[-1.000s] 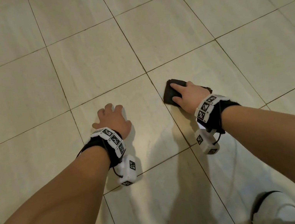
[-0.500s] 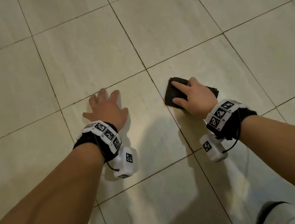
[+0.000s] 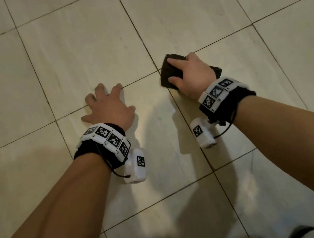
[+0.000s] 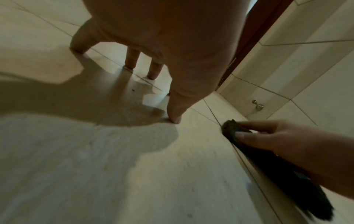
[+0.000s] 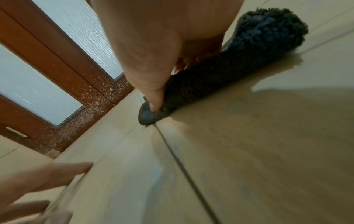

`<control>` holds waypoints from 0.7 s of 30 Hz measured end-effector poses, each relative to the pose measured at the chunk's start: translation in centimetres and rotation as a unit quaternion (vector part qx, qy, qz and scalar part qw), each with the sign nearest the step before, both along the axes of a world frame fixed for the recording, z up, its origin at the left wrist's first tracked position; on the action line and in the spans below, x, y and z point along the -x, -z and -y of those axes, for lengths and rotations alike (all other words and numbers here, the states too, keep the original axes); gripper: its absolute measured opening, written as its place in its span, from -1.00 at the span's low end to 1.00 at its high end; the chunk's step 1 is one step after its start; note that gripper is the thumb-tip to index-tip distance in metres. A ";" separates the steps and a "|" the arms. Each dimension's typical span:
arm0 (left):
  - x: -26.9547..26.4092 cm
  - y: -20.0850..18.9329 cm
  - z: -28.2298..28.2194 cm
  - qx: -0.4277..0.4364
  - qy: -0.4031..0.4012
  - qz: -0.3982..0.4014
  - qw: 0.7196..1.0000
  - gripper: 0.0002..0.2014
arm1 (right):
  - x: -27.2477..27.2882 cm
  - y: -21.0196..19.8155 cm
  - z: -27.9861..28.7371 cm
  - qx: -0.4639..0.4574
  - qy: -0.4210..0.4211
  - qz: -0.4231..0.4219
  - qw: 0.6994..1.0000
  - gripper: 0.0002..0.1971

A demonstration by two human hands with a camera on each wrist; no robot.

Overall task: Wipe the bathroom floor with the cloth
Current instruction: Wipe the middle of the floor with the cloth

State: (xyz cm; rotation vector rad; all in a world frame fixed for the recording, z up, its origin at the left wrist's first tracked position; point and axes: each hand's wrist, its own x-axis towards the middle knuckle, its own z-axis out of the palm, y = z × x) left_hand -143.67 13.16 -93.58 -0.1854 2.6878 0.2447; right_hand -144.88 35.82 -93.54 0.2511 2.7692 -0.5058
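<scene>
On the tiled floor [image 3: 82, 48], the right hand [image 3: 192, 75] presses a dark folded cloth [image 3: 167, 73] down where two grout lines cross. Its fingers curl over the top of the cloth and the thumb clamps the near edge, so the hand grips it. From the right wrist view the cloth [image 5: 201, 78] looks thick and nubby, lying flat against the floor [image 5: 249, 151], with the thumb tip dug into its near corner. One end of the cloth sticks out past the far side of the hand.

Well apart to the left, the left hand [image 3: 108, 108] is braced on the floor with fingers spread and holding nothing; only the fingertips touch the tile, the palm raised, as the left wrist view shows [image 4: 172, 45]. That view also catches the right hand [image 4: 287, 142] on the cloth [image 4: 231, 128] just beside a grout line, with a tiled wall [image 4: 306, 68] beyond and a small metal fitting [image 4: 257, 105] low on it.

Each wrist carries a black band with white marker blocks. Beyond the cloth in the right wrist view stands a brown door [image 5: 63, 72] with frosted panes, its lower frame speckled with pale spots.
</scene>
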 end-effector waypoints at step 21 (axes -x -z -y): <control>-1.6 -0.3 1.0 -0.032 0.006 -0.004 0.999 -0.29 | -4.9 -0.8 -1.0 0.071 0.019 0.044 0.996 -0.40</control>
